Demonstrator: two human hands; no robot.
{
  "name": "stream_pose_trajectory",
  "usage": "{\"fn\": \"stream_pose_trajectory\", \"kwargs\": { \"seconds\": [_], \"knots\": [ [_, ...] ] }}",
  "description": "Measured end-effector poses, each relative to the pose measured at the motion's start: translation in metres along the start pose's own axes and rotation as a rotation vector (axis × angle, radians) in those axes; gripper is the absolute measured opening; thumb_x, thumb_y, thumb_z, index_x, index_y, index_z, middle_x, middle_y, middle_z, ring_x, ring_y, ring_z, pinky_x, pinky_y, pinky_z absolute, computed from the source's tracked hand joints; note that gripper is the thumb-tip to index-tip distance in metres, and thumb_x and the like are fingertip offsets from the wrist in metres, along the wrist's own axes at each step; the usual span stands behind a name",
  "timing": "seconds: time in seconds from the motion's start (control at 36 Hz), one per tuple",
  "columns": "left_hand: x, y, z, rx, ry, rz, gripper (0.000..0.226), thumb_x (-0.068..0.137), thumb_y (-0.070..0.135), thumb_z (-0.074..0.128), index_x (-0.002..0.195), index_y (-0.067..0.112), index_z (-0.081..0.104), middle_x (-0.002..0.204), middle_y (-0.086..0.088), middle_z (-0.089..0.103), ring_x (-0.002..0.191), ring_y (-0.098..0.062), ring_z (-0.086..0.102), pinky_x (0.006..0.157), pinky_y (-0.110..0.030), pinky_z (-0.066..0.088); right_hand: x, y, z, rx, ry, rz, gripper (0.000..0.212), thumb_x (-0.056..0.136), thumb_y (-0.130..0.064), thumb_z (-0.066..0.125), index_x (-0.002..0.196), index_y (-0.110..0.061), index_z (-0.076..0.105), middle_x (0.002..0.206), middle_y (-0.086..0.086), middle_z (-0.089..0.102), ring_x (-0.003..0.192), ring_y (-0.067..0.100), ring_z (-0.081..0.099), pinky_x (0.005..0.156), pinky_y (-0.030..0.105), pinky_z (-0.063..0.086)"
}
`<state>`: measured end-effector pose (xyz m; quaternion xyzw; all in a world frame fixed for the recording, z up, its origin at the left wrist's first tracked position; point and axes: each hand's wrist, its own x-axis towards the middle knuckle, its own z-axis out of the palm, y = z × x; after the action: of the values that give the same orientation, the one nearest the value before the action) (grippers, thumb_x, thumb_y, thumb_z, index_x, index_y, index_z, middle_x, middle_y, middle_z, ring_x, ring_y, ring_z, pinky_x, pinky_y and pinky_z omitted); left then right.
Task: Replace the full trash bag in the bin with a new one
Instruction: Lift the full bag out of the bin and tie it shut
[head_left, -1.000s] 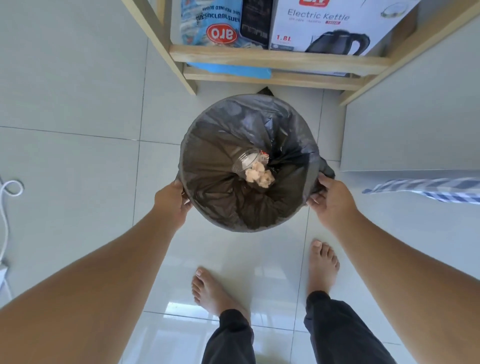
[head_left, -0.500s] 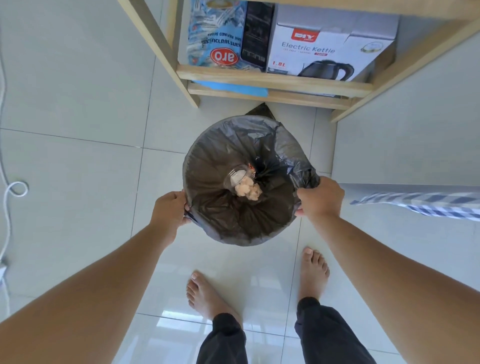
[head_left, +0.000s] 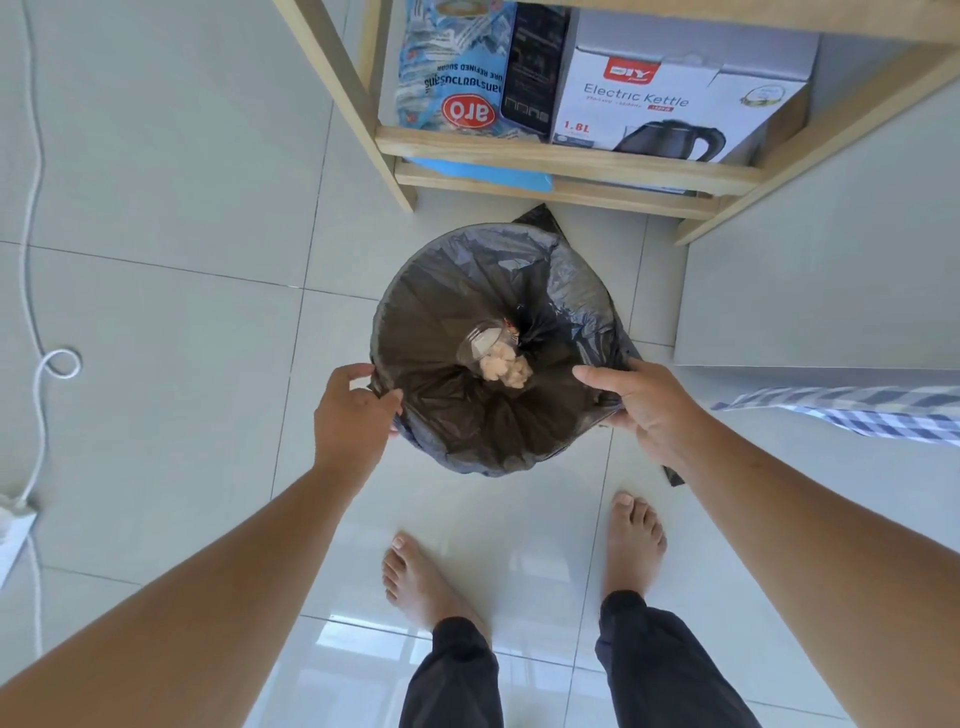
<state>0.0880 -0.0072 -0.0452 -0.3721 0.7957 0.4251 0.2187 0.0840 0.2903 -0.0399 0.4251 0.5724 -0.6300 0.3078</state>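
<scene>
A round bin lined with a dark grey trash bag (head_left: 447, 306) stands on the tiled floor below me. At the bag's bottom lie a clear plastic cup and crumpled pale scraps (head_left: 496, 358). My left hand (head_left: 353, 410) pinches the folded-over bag edge at the bin's left rim. My right hand (head_left: 644, 405) grips the bag edge at the right rim, fingers curled over the plastic. The bin's own wall is hidden under the bag.
A wooden shelf (head_left: 566, 156) stands just behind the bin, holding an electric kettle box (head_left: 670, 104) and a sugar bag (head_left: 452, 78). A white cable (head_left: 39, 208) runs along the floor at the left. A checked cloth (head_left: 857, 410) hangs at the right. My bare feet (head_left: 421, 577) stand in front.
The view has tilted up, so the bin sits lower in frame. Both hands have shifted onto the bag edge at the rim and closed on it.
</scene>
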Motion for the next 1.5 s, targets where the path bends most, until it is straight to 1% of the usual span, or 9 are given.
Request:
{"fn": "stream_pose_trajectory", "kwargs": {
  "seconds": [0.14,0.33,0.5,0.67,0.83,0.97,1.06,1.22,1.5],
  "knots": [
    [0.002,0.007,0.004,-0.305,-0.065,-0.298,0.037,0.087,0.004,0.063,0.122,0.008,0.052,0.082,-0.015,0.071,0.072,-0.028,0.072,0.081,-0.045,0.061,-0.003,-0.011,-0.001,-0.111,-0.135,-0.022,0.031,0.080,-0.013,0.078,0.108,-0.016,0.067,0.107,0.006,0.076,0.096,0.023,0.073,0.083,0.040,0.060],
    [-0.009,0.034,0.017,-0.768,-0.112,-0.619,0.023,0.101,0.002,0.042,0.123,0.001,0.049,0.089,-0.018,0.058,0.072,-0.030,0.068,0.046,-0.036,0.061,-0.014,-0.026,0.012,0.190,-0.192,0.080,0.035,0.093,-0.029,0.063,0.120,-0.008,0.057,0.113,0.016,0.073,0.102,0.033,0.071,0.089,0.048,0.055],
    [-0.009,0.045,0.007,-0.673,-0.062,-0.534,0.029,0.094,0.002,0.042,0.066,0.007,0.038,0.044,-0.005,0.039,0.023,-0.011,0.035,0.029,-0.011,0.027,-0.018,-0.049,0.016,0.539,0.016,0.055,0.022,0.093,-0.022,0.061,0.109,-0.008,0.059,0.103,0.015,0.074,0.096,0.031,0.072,0.084,0.046,0.057],
    [-0.023,0.084,-0.029,-0.495,-0.137,-0.294,0.019,0.095,0.003,0.047,0.084,0.012,0.059,0.042,0.005,0.043,0.026,-0.005,0.029,0.033,-0.009,0.017,-0.028,-0.097,-0.005,0.714,0.047,0.068,0.019,0.093,-0.022,0.059,0.104,-0.006,0.061,0.104,0.013,0.071,0.092,0.029,0.071,0.075,0.041,0.061],
    [-0.036,0.137,-0.065,-0.397,-0.084,-0.002,0.024,0.093,0.010,0.056,0.112,0.023,0.059,0.062,-0.005,0.057,0.038,-0.012,0.031,0.040,-0.016,0.022,-0.051,-0.152,-0.007,0.417,-0.037,0.067,0.017,0.093,-0.019,0.061,0.099,-0.004,0.062,0.080,0.016,0.077,0.068,0.029,0.076,0.058,0.042,0.062],
    [-0.047,0.159,-0.086,0.034,-0.071,0.042,0.031,0.074,0.014,0.060,0.103,0.013,0.070,0.073,-0.013,0.068,0.049,-0.024,0.047,0.048,-0.028,0.041,-0.073,-0.169,-0.007,-0.312,0.004,0.106,0.041,0.081,-0.017,0.077,0.118,-0.008,0.061,0.117,0.016,0.065,0.091,0.034,0.071,0.067,0.046,0.061],
    [-0.058,0.159,-0.098,0.271,0.024,0.000,0.025,0.077,0.019,0.056,0.086,0.000,0.071,0.083,-0.019,0.074,0.075,-0.038,0.068,0.070,-0.043,0.058,-0.083,-0.172,-0.008,-0.583,0.170,0.050,0.024,0.087,-0.010,0.066,0.108,0.002,0.063,0.073,0.020,0.068,0.056,0.025,0.069,0.059,0.042,0.062],
    [-0.079,0.180,-0.108,-0.303,-0.010,-0.123,0.004,0.085,0.004,0.056,0.080,0.004,0.056,0.069,-0.015,0.051,0.045,-0.022,0.048,0.052,-0.027,0.048,-0.105,-0.179,-0.023,-0.245,0.324,-0.234,0.012,0.087,-0.015,0.063,0.078,-0.008,0.061,0.085,0.012,0.066,0.076,0.023,0.067,0.079,0.051,0.060],
    [-0.097,0.179,-0.108,-0.520,0.280,0.155,0.039,0.075,0.046,0.072,0.065,0.013,0.054,0.074,-0.007,0.053,0.069,-0.019,0.049,0.073,-0.038,0.051,-0.156,-0.167,-0.020,-0.576,0.594,-0.855,0.005,0.084,-0.010,0.062,0.084,-0.006,0.061,0.100,0.006,0.058,0.087,0.018,0.056,0.070,0.019,0.040]
  ]
}}
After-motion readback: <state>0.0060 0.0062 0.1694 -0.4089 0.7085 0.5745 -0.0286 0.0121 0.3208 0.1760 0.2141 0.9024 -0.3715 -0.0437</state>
